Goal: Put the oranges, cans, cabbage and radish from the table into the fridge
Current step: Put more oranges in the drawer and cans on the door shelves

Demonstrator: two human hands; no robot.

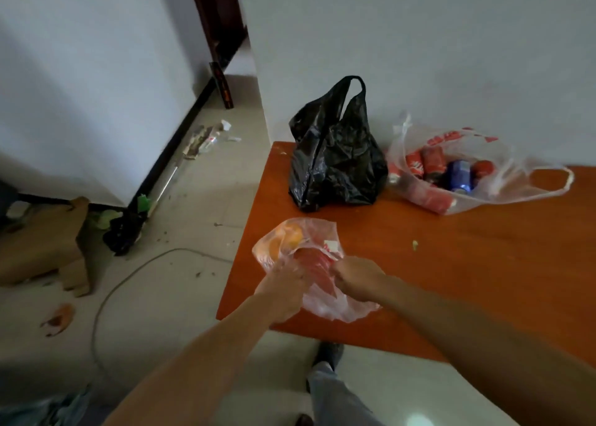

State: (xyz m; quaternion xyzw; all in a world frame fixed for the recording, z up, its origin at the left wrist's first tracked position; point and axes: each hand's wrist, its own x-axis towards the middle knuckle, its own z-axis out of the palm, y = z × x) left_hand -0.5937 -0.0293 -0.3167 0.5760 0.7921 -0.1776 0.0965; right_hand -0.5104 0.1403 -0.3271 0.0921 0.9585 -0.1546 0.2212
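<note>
A clear plastic bag of oranges (290, 241) lies at the near left corner of the orange-brown table (451, 264). My left hand (283, 288) and my right hand (358, 277) both grip this bag's plastic, one on each side. A closed black plastic bag (335, 164) stands at the table's far left; its contents are hidden. To its right a clear bag with red print (467, 174) holds several red cans and a blue can (459, 175). No cabbage or radish shows. The fridge is out of view.
A white wall runs behind the table. On the tiled floor to the left lie a cardboard box (42, 245), a small black bag (124, 229), a grey cable (129, 280) and scattered litter. My foot (329, 354) stands under the table's near edge.
</note>
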